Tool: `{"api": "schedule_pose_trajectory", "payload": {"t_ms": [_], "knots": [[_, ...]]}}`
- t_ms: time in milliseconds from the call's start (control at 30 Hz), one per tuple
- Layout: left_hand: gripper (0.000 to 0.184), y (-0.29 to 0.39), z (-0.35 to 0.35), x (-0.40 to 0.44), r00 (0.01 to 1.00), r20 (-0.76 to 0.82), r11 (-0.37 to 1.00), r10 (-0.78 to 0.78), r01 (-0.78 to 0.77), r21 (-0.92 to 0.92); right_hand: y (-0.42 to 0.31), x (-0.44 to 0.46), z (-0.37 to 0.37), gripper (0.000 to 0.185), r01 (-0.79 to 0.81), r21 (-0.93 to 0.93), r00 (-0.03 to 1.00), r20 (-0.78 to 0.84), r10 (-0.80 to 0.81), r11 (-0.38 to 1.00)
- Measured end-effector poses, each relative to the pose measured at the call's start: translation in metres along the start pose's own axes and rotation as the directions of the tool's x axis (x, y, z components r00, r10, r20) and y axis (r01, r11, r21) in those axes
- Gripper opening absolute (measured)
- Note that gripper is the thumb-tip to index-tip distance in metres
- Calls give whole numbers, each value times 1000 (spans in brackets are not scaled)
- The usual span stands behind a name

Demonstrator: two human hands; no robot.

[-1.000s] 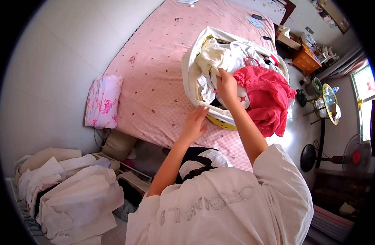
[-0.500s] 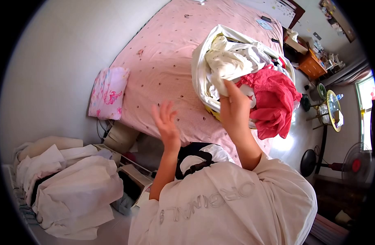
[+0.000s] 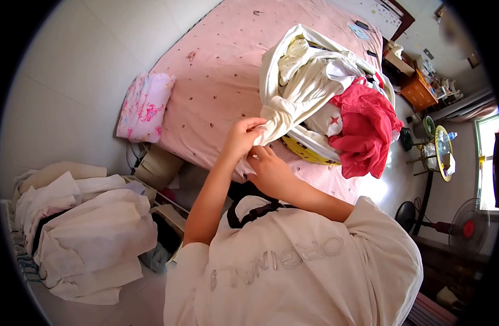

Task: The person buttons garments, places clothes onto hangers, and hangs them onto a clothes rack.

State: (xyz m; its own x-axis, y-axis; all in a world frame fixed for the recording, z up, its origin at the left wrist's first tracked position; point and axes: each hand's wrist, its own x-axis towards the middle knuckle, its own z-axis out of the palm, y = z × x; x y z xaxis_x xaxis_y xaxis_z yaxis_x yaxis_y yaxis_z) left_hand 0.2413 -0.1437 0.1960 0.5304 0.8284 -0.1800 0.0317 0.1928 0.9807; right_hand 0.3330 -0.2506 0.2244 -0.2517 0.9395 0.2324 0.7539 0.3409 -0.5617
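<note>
A cream-white garment (image 3: 285,113) stretches out over the near rim of the laundry basket (image 3: 267,73); its far part still lies among the other clothes. My left hand (image 3: 242,140) pinches the garment's near end. Just below, my right hand (image 3: 272,171) has its fingers closed at the same end, close to the left hand. In the basket, a red garment (image 3: 363,125) hangs over the right side. Beside it lies a white piece with a red star (image 3: 331,119). The garment's kind cannot be made out.
The basket stands on a bed with a pink patterned sheet (image 3: 217,70). A folded pink floral cloth (image 3: 146,107) lies at the bed's left corner. Light clothes hang on a rack (image 3: 97,223) at lower left. A fan (image 3: 467,223) and a small round table (image 3: 444,152) stand to the right.
My right hand has drawn the cream-white garment out of the basket toward me. My left hand, open and empty before, has moved in and closed on the garment's end.
</note>
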Motion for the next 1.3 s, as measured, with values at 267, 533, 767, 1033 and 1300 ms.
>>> {"api": "schedule_pose_trajectory", "payload": {"t_ms": [267,533,767,1033,1300], "knots": [[21,-34,-33,-52,758,-310,786,573,-402,470,78,18,-59,48,-186,-225,917,-389,87,956],[19,-2,-78,-130,445,-636,772,631,-284,568,100,45,-29,16,154,-125,940,-288,-184,980],[21,14,-116,-161,334,-819,845,467,-442,301,52,111,-12,14,294,-40,884,-367,-288,955],[16,44,-102,-175,184,-562,522,806,227,822,-8,119,45,44,359,51,894,-306,-328,932],[15,49,-91,-166,269,-756,753,597,139,644,-88,62,119,79,360,531,904,5,-427,767]]}}
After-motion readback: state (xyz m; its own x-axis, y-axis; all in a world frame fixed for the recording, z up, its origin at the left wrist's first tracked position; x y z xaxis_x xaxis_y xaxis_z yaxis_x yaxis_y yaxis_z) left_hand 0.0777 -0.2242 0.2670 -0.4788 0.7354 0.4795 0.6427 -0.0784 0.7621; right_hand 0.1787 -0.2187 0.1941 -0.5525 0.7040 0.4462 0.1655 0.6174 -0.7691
